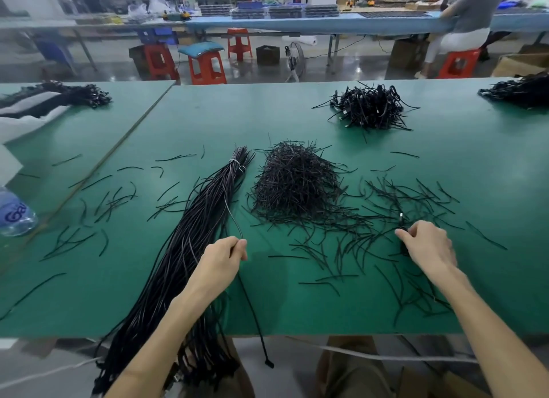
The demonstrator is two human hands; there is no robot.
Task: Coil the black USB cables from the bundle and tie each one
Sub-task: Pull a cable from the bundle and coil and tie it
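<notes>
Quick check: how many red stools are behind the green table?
4 red stools: leftmost; one beside it under a blue cushion; one farther back; one at right, under a seated person. More may be hidden.

Matt green table (297,308); glossy black plastic-sheathed cable bundle (178,258).

One wide-angle camera, worn on the head, looks forward and down across a green tabletop (445,279) from its near edge at 6 o'clock. It sits close above the hands, the left hand (225,253) at 7 o'clock and the right hand (427,243) at 4 o'clock, near enough to show a thin cable (233,222) pinched in the left. At 12 o'clock the view reaches over the floor (341,68) to a far workbench (326,22).
</notes>
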